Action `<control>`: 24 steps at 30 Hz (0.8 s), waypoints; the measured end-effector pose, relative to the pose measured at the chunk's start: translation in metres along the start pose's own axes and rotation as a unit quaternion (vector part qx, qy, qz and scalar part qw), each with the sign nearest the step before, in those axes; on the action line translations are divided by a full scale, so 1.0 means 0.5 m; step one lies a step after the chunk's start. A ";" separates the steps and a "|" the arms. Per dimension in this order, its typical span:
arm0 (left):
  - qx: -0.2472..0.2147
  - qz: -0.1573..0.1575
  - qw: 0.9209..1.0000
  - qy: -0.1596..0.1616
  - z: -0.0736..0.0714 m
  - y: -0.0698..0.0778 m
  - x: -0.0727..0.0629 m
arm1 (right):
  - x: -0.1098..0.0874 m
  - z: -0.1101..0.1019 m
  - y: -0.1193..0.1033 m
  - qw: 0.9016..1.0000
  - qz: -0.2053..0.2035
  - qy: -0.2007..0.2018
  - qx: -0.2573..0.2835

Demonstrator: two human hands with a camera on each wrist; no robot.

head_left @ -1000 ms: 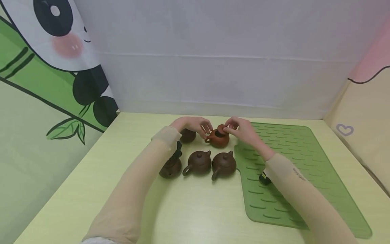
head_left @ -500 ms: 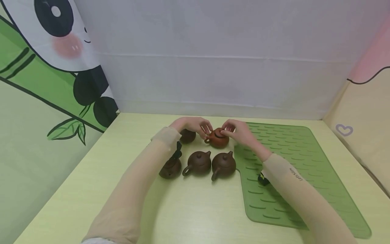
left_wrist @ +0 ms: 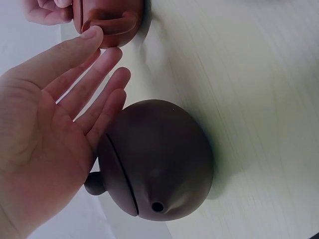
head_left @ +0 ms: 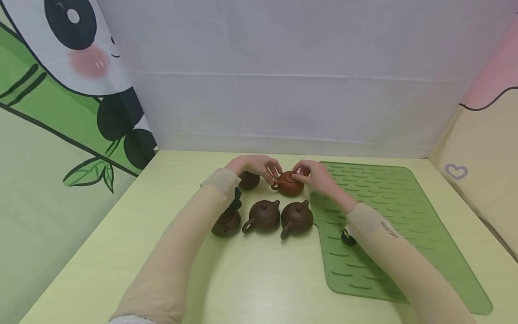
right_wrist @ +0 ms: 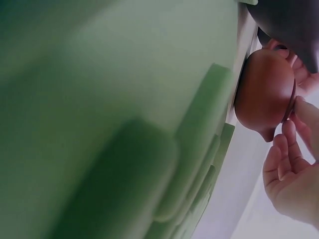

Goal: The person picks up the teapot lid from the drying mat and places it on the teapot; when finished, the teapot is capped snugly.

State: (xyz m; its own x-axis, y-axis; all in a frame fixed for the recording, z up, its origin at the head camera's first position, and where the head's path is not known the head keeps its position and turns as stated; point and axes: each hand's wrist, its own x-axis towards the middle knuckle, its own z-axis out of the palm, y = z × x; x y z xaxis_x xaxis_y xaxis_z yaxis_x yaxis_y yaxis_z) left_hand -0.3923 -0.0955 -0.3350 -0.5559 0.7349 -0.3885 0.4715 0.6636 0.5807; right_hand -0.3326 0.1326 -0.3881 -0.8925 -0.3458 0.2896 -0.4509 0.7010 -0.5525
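Observation:
A reddish-brown clay teapot point(head_left: 289, 185) stands upright at the back of the table with its lid point(head_left: 289, 177) seated on top. My right hand point(head_left: 318, 176) pinches the lid between thumb and fingers; the right wrist view shows the thumb point(right_wrist: 302, 105) at the lid's rim. Beside the handle point(left_wrist: 117, 22), my left hand point(head_left: 259, 165) has its fingers extended, and its thumb tip point(left_wrist: 91, 34) overlaps the handle in the left wrist view. A dark brown teapot point(left_wrist: 159, 154) stands right by the left hand's little finger; whether they touch I cannot tell.
Nearer the front stand more dark teapots: one point(head_left: 226, 222) partly behind the left forearm, one point(head_left: 264, 217) in the middle, one point(head_left: 297, 218) to its right. A green ridged mat point(head_left: 364, 270) covers the table's right side. A pale wall point(head_left: 291, 108) rises behind.
The lid, tilted over the red teapot's opening one second ago, now lies flat on it. My right hand has moved slightly left and down with it; the left hand has stayed in place.

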 end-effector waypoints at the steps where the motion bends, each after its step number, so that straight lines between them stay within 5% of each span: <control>1: 0.000 0.000 1.000 -0.001 0.000 -0.002 0.001 | 0.000 0.000 -0.001 1.000 0.000 0.000 0.003; 15: 0.007 0.004 1.000 -0.003 0.005 -0.002 0.005 | -0.007 0.002 0.001 1.000 0.009 -0.015 0.006; 24: 0.019 -0.021 1.000 0.004 0.015 0.010 0.006 | -0.013 0.003 0.003 1.000 0.003 -0.017 0.008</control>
State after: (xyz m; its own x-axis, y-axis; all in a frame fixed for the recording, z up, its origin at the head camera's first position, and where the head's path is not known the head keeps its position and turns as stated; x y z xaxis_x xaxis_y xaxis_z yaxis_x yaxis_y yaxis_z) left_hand -0.3863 -0.0888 -0.3385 -0.5818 0.7048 -0.4059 0.4728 0.6992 0.5363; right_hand -0.3276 0.1349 -0.3921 -0.8951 -0.3630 0.2587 -0.4450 0.6931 -0.5671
